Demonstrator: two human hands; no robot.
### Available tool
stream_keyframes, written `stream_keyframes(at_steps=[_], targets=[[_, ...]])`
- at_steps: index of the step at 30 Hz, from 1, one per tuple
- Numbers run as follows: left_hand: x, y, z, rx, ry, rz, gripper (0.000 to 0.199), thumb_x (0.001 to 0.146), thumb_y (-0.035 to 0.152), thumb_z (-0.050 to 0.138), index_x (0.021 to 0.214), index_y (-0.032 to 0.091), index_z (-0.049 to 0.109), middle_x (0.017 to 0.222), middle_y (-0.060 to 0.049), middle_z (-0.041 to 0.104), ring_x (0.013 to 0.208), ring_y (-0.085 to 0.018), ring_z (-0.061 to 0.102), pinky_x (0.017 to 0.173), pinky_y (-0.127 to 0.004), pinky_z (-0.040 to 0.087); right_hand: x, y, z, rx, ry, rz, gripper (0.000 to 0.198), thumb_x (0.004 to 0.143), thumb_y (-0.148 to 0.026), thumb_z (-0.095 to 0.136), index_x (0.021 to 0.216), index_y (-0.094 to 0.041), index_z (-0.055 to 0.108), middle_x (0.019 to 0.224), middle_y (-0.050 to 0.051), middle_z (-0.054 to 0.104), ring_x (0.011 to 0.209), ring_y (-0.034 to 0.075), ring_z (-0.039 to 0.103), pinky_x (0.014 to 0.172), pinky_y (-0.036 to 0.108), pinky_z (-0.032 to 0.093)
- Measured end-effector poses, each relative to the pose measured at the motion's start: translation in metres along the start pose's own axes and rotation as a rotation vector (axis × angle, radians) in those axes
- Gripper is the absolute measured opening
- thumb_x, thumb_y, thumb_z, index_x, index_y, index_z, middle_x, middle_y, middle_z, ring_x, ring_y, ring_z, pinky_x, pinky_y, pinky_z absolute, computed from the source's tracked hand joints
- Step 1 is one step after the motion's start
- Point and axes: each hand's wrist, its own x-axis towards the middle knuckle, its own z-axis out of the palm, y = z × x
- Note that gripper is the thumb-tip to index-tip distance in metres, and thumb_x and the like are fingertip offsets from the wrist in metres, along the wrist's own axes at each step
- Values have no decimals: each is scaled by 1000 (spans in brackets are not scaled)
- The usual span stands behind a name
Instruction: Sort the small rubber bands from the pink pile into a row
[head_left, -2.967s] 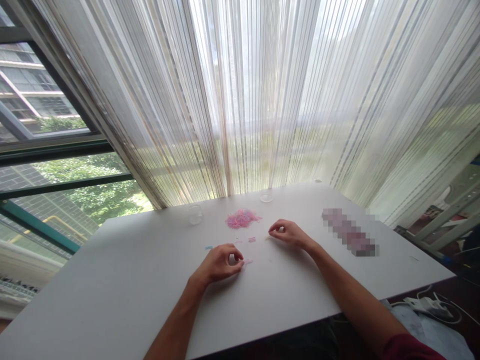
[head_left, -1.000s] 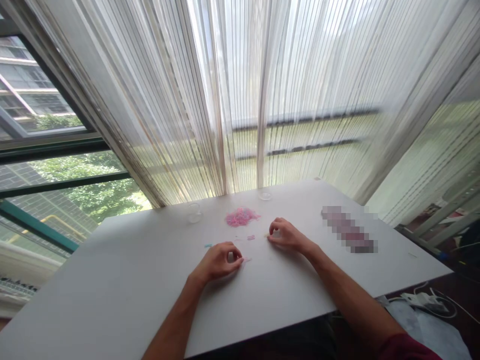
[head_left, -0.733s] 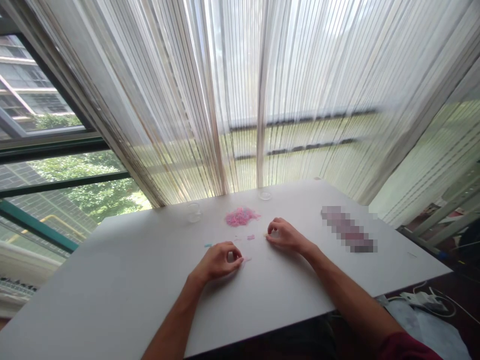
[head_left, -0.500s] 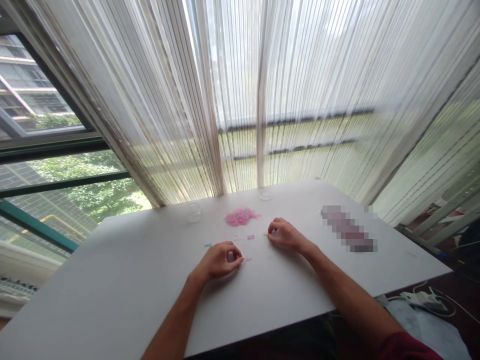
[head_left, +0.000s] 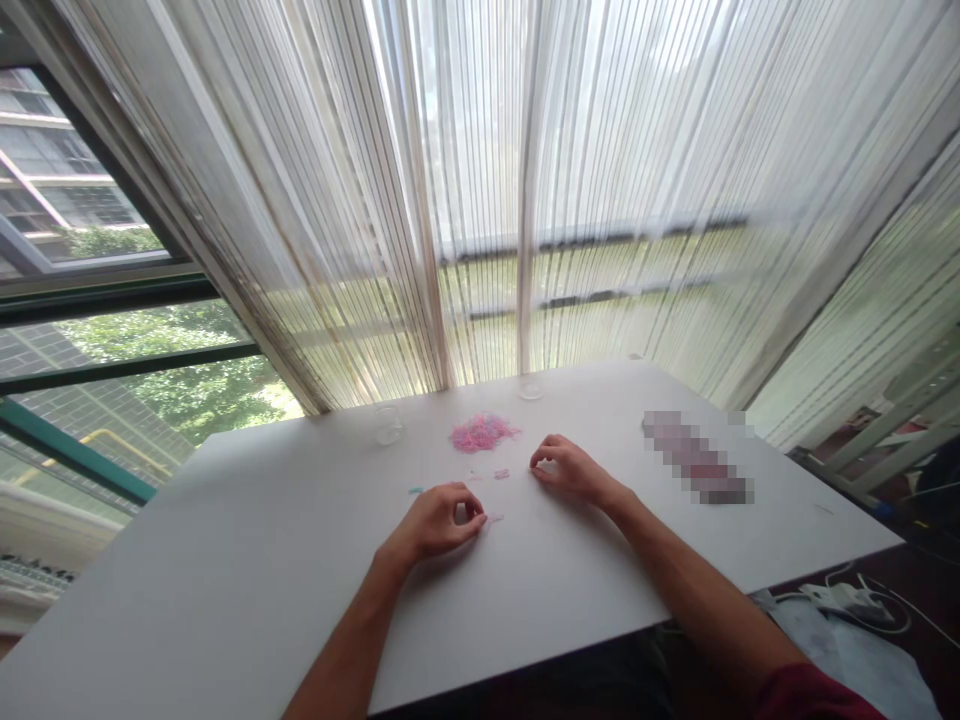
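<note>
at the centre of our view is a pink strand (head_left: 493, 519), low on the table just beyond the fingertips of the left hand (head_left: 442, 522). its long axis runs mostly sideways; the free end points to the right and slightly away from us, toward the window side. we see the left thumb and forefinger pinched closed on its near end. the right hand (head_left: 566, 470) is curled with thumb and forefinger near each other above the table; we cannot tell whether anything fine sits between them.

between and beyond the hands we find a small pink bundle (head_left: 502, 474) lying nearly crosswise, a thin pale piece (head_left: 475, 477) just left of it, and a teal piece (head_left: 415, 491) near the left knuckles. farther off lies a loose heap of pink and lilac strands (head_left: 482, 434), with a clear jar (head_left: 388, 428) to its left and a clear round dish (head_left: 530, 391) behind, to its right.

the white table (head_left: 247, 560) carries a pixelated pinkish patch (head_left: 697, 462) on the right. past it we see a striped sheer curtain (head_left: 480, 150), with greenery (head_left: 180, 370) outside on the left.
</note>
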Motion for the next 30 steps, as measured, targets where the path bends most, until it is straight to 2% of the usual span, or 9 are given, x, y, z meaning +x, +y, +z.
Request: stream_keyframes(at_steps=[6,10,15,21,25,30], targets=[[0,0,1,-8,-4,-4,15,82,32,62,79,20,72,76,-2,65,69,-14,56,63,-23,41,2,1,-1,10,103,-60,9,81,-16,63,85,-20,70,87,5,60,79,17,59,74,31,51],[0,0,0,-7,-11,-6,16,82,32,62,79,20,72,76,-2,65,70,-14,57,63,-23,41,4,-1,-6,92,171,-23,8,82,-20,61,84,-20,68,83,3,62,74,15,59,67,28,49],[0,0,0,-7,-7,-6,17,83,33,61,79,21,72,76,-2,65,69,-14,57,63,-23,41,5,-1,-10,176,156,40,11,81,-21,56,83,-20,67,81,2,69,72,15,62,63,26,48],[1,-1,1,-8,-3,-4,17,83,34,61,78,21,72,77,-1,65,70,-14,57,63,-23,41,7,9,-6,148,145,48,15,78,-19,53,83,-20,67,82,2,71,70,14,62,61,25,48],[0,1,0,-9,-1,-4,18,83,34,60,78,21,72,77,-2,65,70,-14,57,63,-23,42,10,16,-4,119,119,38,18,80,-18,53,88,-20,69,84,2,70,72,15,62,66,27,50],[0,2,0,-7,3,1,19,83,35,60,78,21,72,76,-2,65,70,-15,58,63,-24,42,11,19,-1,95,50,22,15,82,-18,58,84,-21,73,82,4,69,78,17,62,74,29,52]])
